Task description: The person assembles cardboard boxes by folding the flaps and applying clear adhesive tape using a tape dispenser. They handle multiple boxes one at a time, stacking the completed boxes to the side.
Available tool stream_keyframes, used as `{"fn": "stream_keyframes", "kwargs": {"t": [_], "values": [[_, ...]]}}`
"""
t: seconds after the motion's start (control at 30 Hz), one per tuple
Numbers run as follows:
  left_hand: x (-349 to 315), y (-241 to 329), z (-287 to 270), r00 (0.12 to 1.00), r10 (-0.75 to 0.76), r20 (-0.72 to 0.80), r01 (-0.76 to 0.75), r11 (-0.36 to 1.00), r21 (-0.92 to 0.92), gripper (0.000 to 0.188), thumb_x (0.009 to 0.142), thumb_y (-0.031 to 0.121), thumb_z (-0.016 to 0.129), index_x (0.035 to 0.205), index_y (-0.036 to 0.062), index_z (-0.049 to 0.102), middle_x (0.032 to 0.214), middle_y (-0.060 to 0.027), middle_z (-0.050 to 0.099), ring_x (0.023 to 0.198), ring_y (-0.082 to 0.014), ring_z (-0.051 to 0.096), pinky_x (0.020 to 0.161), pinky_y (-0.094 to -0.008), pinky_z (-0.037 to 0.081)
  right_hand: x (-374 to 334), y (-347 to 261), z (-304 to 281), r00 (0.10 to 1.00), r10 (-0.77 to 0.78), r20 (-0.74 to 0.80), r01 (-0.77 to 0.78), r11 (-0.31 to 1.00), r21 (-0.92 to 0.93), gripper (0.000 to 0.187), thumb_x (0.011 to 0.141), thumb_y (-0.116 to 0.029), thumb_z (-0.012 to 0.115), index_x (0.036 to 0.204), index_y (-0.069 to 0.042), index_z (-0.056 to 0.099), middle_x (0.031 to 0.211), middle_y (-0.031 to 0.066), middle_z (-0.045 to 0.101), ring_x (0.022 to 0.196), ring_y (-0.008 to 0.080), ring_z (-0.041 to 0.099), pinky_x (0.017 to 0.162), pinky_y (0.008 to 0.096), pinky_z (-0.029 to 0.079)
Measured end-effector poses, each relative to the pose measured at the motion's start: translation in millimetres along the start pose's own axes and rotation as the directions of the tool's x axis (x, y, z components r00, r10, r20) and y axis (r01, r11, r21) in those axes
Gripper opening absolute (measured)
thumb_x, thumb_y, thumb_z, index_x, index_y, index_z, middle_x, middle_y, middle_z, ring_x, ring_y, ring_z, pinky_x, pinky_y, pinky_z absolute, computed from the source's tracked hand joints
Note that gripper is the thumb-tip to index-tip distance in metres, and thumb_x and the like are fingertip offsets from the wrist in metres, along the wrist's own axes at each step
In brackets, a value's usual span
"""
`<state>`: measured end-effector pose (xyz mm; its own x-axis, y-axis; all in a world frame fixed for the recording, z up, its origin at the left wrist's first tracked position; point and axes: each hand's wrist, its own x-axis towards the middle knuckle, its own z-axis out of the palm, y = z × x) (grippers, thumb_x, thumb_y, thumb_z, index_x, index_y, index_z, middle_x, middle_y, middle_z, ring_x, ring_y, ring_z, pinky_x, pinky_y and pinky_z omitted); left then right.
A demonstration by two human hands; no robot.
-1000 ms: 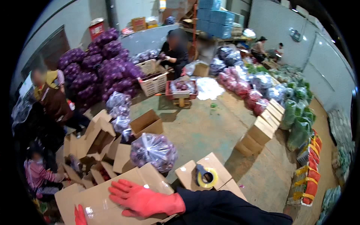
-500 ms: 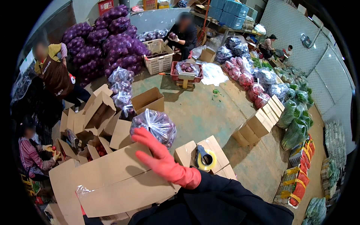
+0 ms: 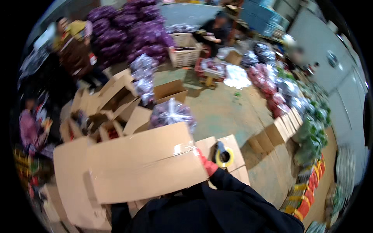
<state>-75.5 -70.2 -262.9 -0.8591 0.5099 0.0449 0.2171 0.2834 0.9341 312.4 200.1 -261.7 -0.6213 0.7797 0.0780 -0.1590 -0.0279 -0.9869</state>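
Note:
A flattened cardboard box (image 3: 145, 165) stretches across in front of me, a strip of clear tape shining near its right end. At its right edge is my right hand (image 3: 208, 163) in a red rubber glove, closed on the cardboard with the fingertips hidden. My left sleeve goes under the lower left edge of the cardboard, which hides the left hand. Just right of my right hand, a tape dispenser (image 3: 223, 154) with a yellowish roll lies on another cardboard box (image 3: 237, 149). A clear bag of purple onions (image 3: 173, 115) sits beyond the flattened box.
Open cartons (image 3: 116, 91) crowd the left, where a person in pink (image 3: 31, 126) works. Another person in a brown apron (image 3: 74, 56) stands behind. Purple net sacks (image 3: 128, 33) are piled at the back. Folded cartons (image 3: 276, 134) and bagged greens (image 3: 311, 132) line the right.
My right hand has come down from above the cardboard to its right edge and closed there. The cardboard's right end is raised and shifted right. The whole view has swung slightly left and blurred.

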Motion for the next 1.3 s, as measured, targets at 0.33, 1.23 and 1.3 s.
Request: {"fn": "stream_keyframes", "kwargs": {"t": [0.33, 1.23, 1.3], "values": [[-124, -175, 63, 0.883, -0.072, 0.464, -0.040, 0.973, 0.226, 0.057, 0.091, 0.030, 0.052, 0.141, 0.0084, 0.034, 0.145, -0.0125, 0.036, 0.132, -0.0287, 0.035, 0.108, -0.0435, 0.029, -115, 55, -39, 0.826, 0.556, 0.096, -0.540, 0.828, -0.150, 0.043, 0.097, -0.010, 0.044, 0.139, -0.005, 0.037, 0.136, 0.0105, 0.044, 0.124, 0.0218, 0.042, 0.104, 0.0369, 0.035], [-100, 51, 12, 0.920, -0.315, 0.231, 0.387, 0.817, -0.428, 0.031, 0.092, 0.013, 0.057, 0.119, -0.0005, 0.056, 0.108, -0.0106, 0.064, 0.099, -0.0180, 0.061, 0.086, -0.0297, 0.049, -40, 1, 18, 0.815, 0.574, -0.076, -0.556, 0.812, 0.177, 0.030, 0.092, -0.012, 0.055, 0.117, 0.005, 0.053, 0.104, 0.0179, 0.066, 0.092, 0.0252, 0.066, 0.083, 0.0321, 0.053], [-112, 52, -12, 0.950, -0.308, 0.055, 0.302, 0.856, -0.418, 0.028, 0.091, 0.011, 0.057, 0.117, -0.0008, 0.058, 0.107, -0.0104, 0.064, 0.099, -0.0169, 0.061, 0.086, -0.0287, 0.048, -41, -2, 12, 0.783, 0.608, -0.129, -0.589, 0.792, 0.160, 0.028, 0.092, -0.013, 0.055, 0.114, 0.004, 0.056, 0.103, 0.0172, 0.066, 0.091, 0.0254, 0.066, 0.082, 0.0318, 0.053]]}}
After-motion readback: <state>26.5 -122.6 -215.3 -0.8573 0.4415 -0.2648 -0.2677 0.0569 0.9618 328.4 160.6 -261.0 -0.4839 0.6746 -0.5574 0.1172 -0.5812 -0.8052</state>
